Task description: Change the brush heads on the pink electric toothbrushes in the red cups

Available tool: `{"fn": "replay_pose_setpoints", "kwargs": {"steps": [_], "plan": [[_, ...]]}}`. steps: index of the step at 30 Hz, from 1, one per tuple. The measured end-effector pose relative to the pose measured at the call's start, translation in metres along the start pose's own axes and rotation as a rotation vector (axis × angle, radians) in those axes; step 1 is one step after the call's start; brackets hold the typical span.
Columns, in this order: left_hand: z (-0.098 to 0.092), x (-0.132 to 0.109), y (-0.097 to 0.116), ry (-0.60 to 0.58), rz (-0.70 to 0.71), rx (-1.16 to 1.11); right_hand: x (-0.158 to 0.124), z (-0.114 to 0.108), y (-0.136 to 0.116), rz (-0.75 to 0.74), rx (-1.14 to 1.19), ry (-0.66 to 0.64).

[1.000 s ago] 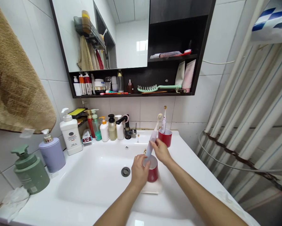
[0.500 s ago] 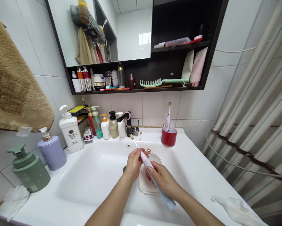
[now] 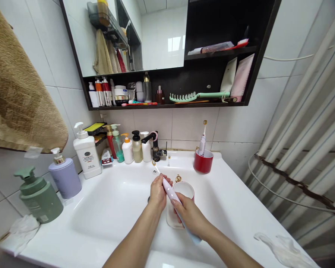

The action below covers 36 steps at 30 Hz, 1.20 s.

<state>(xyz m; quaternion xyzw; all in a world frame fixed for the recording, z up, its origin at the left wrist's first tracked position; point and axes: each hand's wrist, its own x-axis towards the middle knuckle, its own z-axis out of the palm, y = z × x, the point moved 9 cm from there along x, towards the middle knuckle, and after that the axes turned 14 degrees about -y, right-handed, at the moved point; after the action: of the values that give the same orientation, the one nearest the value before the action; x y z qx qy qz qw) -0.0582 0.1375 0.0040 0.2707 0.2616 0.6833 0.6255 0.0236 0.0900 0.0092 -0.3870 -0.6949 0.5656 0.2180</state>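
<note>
A pale pink electric toothbrush (image 3: 169, 189) with a light blue lower end slants over the sink, its brush head up and to the left. My left hand (image 3: 158, 192) has its fingers round the upper end of the handle, near the neck. Lower down, my right hand (image 3: 187, 213) grips the handle. Behind my right hand, in the sink, a red cup with a white inside (image 3: 184, 190) stands on a pale tray (image 3: 170, 219). A second electric toothbrush (image 3: 202, 144) stands in a red cup (image 3: 203, 162) on the back rim.
A black faucet (image 3: 156, 146) stands behind the white sink (image 3: 100, 212). Several pump bottles line its back and left edges, with a purple one (image 3: 65, 178) at left. Above hangs a dark shelf cabinet (image 3: 178, 107). A crumpled wipe (image 3: 284, 249) lies at right.
The brush head has moved down and left, and the handle has turned so that its buttons show. The sink cup is less covered. The whole view has shifted slightly.
</note>
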Motion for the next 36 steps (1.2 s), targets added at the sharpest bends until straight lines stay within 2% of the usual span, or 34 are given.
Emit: {"fn": "replay_pose_setpoints", "kwargs": {"steps": [2,6,10,15,19,23,27,30,36], "plan": [[-0.001,0.000,0.000,0.012,0.007,-0.012,0.000,-0.003,-0.002,-0.018,-0.071,0.039],[-0.005,0.000,-0.003,0.053,-0.002,-0.025,0.001,0.000,0.001,0.017,-0.056,0.003],[-0.004,0.000,-0.003,0.059,0.001,-0.036,-0.001,-0.006,-0.008,-0.024,-0.164,0.093],[-0.005,-0.002,-0.003,0.094,-0.011,-0.029,0.002,0.005,0.003,0.063,0.012,-0.026],[-0.004,-0.002,-0.002,0.097,-0.007,-0.026,0.001,-0.001,-0.002,0.023,-0.116,0.059],[-0.005,-0.004,-0.002,0.122,-0.003,-0.014,0.002,0.001,0.001,0.047,-0.105,0.027],[-0.006,-0.004,-0.002,0.134,-0.006,-0.014,0.000,-0.002,-0.003,0.026,-0.168,0.073],[-0.008,-0.004,-0.003,0.143,-0.004,-0.009,0.001,0.001,0.001,0.059,-0.117,0.030],[-0.010,0.003,-0.004,0.070,-0.023,0.038,-0.002,-0.003,0.003,0.069,-0.103,0.025]]}}
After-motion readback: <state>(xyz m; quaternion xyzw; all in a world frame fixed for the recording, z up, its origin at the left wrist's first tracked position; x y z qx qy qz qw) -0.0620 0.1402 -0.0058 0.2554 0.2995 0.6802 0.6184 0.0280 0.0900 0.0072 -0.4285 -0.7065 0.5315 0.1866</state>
